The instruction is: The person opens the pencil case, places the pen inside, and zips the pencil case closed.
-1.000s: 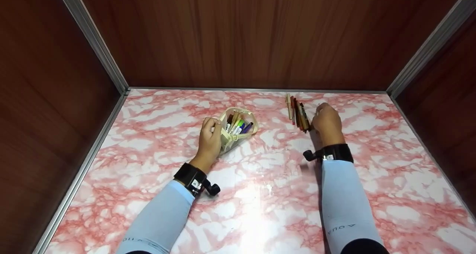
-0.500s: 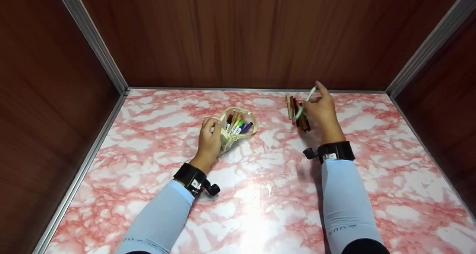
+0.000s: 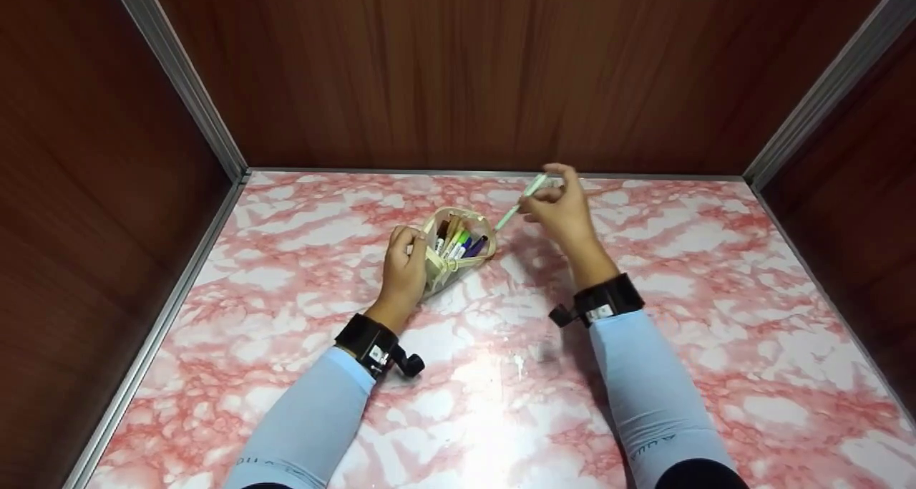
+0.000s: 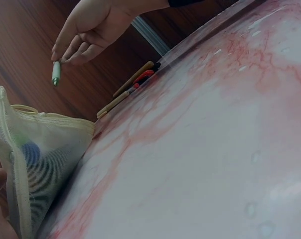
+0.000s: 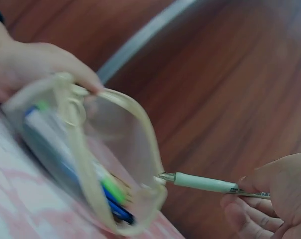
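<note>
My left hand (image 3: 406, 260) pinches the side edge of a cream mesh pencil pouch (image 3: 439, 277) and keeps its mouth spread. Several markers and pens (image 3: 458, 245) lie inside, among them green, blue and purple ones. To the right of the pouch, my right hand (image 3: 569, 217) holds a pale green pen (image 3: 519, 202) between thumb and fingers above the table. In the right wrist view the tip of this pen (image 5: 205, 182) is by the rim of the pouch (image 5: 151, 130); whether they touch I cannot tell.
More pens (image 4: 125, 89) lie on the table beyond the pouch, seen in the left wrist view; my right hand hides them in the head view. A brown wood-grain wall (image 3: 458, 74) rises behind the pink-and-white marbled table (image 3: 300, 403), with side walls left and right.
My right hand has picked up the pale green pen near the pile and carried it left to the pouch. My left hand and the pouch have stayed put.
</note>
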A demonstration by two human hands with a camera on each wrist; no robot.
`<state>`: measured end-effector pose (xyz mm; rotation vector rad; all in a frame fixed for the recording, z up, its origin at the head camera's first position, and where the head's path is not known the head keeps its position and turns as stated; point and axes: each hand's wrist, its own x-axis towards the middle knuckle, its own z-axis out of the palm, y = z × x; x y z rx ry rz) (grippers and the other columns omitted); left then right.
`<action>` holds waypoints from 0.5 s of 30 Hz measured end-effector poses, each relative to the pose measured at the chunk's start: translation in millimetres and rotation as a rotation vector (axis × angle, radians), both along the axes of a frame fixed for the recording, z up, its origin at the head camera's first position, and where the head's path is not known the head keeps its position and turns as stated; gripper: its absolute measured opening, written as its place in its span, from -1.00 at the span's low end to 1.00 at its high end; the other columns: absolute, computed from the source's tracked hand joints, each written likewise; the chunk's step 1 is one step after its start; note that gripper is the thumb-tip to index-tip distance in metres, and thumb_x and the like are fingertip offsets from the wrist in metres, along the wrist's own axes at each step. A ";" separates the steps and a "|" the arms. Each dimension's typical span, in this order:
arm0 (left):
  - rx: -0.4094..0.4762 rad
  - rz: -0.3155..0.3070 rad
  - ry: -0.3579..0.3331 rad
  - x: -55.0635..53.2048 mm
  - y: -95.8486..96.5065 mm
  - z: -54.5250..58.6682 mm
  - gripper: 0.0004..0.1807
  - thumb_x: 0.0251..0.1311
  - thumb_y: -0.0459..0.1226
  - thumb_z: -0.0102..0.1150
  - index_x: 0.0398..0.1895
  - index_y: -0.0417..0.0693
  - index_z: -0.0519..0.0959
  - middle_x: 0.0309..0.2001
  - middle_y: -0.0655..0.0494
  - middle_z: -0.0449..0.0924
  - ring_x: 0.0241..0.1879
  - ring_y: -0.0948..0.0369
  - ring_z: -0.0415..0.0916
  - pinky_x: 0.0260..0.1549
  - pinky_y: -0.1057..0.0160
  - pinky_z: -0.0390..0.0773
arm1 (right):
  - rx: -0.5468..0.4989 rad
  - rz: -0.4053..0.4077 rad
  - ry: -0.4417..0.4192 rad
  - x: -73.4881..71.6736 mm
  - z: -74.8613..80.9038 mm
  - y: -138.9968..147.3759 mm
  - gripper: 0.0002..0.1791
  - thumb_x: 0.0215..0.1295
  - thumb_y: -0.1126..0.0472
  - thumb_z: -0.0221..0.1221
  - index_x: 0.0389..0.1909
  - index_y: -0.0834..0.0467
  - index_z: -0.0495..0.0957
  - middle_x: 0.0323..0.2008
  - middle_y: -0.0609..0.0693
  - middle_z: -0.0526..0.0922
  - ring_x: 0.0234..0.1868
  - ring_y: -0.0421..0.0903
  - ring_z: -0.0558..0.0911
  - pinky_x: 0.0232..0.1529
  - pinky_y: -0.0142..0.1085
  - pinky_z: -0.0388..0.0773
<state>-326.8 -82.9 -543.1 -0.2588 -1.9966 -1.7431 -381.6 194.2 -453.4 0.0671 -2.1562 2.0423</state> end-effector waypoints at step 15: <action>-0.023 0.007 -0.022 -1.0 -0.9 -1.1 -0.81 0.63 -0.43 0.07 -0.21 -0.35 0.60 -0.07 -0.10 0.53 0.05 0.13 0.49 0.15 0.25 0.52 | 0.027 0.108 -0.042 16.9 -25.3 -57.7 -0.35 0.35 0.53 0.38 0.42 0.25 0.43 -0.34 -0.06 0.79 -0.34 -0.16 0.83 -0.10 -0.06 0.90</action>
